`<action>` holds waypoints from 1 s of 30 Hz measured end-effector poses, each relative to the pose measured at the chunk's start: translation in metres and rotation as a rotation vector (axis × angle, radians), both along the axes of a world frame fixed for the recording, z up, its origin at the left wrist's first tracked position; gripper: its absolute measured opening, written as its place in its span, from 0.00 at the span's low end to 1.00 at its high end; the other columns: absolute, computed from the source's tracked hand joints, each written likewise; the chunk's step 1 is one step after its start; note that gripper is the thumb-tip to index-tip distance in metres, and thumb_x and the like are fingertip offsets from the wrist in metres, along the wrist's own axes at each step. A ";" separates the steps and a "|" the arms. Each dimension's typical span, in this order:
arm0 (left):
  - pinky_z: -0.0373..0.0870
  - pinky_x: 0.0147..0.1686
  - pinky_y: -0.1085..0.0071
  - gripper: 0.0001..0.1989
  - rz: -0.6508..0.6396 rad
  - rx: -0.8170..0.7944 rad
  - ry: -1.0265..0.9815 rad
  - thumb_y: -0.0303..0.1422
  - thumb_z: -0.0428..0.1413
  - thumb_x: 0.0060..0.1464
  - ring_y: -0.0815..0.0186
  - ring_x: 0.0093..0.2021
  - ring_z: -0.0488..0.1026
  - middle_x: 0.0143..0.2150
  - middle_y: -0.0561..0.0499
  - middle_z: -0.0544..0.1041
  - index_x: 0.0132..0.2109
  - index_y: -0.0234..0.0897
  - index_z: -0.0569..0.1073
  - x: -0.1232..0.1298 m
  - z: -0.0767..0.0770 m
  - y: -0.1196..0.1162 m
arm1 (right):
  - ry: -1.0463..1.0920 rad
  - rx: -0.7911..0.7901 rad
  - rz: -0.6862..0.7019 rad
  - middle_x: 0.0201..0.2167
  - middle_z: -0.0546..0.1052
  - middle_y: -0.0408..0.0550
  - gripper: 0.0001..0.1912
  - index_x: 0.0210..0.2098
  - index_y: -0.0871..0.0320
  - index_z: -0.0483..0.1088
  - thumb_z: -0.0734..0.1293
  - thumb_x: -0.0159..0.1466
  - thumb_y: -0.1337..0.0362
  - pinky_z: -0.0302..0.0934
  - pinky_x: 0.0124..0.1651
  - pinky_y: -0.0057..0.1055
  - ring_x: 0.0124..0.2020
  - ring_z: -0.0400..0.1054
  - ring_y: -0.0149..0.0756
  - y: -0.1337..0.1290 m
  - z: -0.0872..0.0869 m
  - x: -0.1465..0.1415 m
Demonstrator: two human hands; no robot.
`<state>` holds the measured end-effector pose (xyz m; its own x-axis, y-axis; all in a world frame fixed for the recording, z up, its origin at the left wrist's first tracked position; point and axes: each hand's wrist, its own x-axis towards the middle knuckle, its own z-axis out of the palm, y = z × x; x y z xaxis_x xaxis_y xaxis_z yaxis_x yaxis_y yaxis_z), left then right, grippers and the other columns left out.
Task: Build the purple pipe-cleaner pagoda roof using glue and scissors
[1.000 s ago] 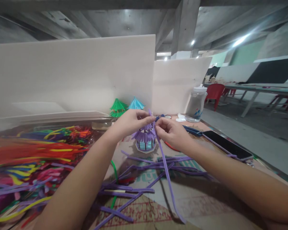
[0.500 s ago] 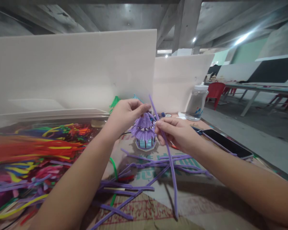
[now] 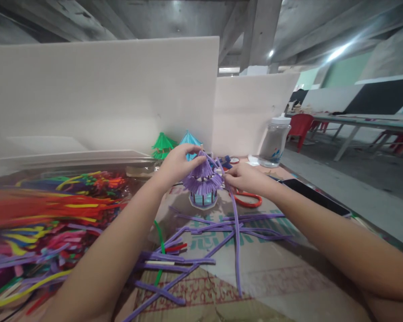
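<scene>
Purple pagoda model (image 3: pixel 203 185) upright on the cardboard-topped counter (image 3: pixel 272 273), between the hands. Left hand (image 3: pixel 179 162): thumb and fingers pinched on its roof near the peak. Right hand (image 3: pixel 244 180): fingers closed on a long purple pipe cleaner (image 3: pixel 237 228), lower end hanging toward camera. Red-orange scissors handle (image 3: pixel 248 205) just below right hand. Green model (image 3: pixel 163 141), blue model (image 3: pixel 187 137) behind. Loose purple stems (image 3: pixel 198 261) in front.

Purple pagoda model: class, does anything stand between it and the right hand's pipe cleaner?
Only a purple strip slants across, from atop the pagoda model toward the right hand; whether it joins the held pipe cleaner is unclear. Nothing else visible intervenes.
</scene>
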<state>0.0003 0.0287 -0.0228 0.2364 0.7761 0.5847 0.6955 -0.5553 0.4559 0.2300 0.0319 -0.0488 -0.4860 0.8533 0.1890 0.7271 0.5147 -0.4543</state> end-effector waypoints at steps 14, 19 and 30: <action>0.72 0.44 0.67 0.17 0.069 -0.056 -0.043 0.44 0.57 0.55 0.58 0.40 0.78 0.40 0.46 0.83 0.42 0.37 0.81 -0.021 0.012 0.000 | 0.052 0.078 -0.344 0.38 0.81 0.52 0.13 0.42 0.61 0.77 0.63 0.66 0.61 0.60 0.38 0.28 0.38 0.72 0.38 0.079 -0.038 0.068; 0.72 0.40 0.67 0.17 0.071 -0.062 -0.042 0.45 0.56 0.55 0.57 0.38 0.77 0.37 0.46 0.83 0.41 0.37 0.81 -0.025 0.014 0.000 | 0.002 0.091 -0.341 0.49 0.79 0.57 0.20 0.54 0.61 0.73 0.66 0.63 0.64 0.61 0.47 0.32 0.48 0.72 0.45 0.094 -0.060 0.065; 0.71 0.40 0.69 0.16 0.015 -0.074 -0.031 0.44 0.55 0.58 0.60 0.40 0.77 0.41 0.48 0.83 0.41 0.37 0.81 -0.030 0.013 0.001 | -0.001 -0.031 -0.287 0.44 0.80 0.54 0.20 0.48 0.63 0.73 0.72 0.62 0.56 0.66 0.46 0.34 0.43 0.74 0.42 0.139 -0.062 0.024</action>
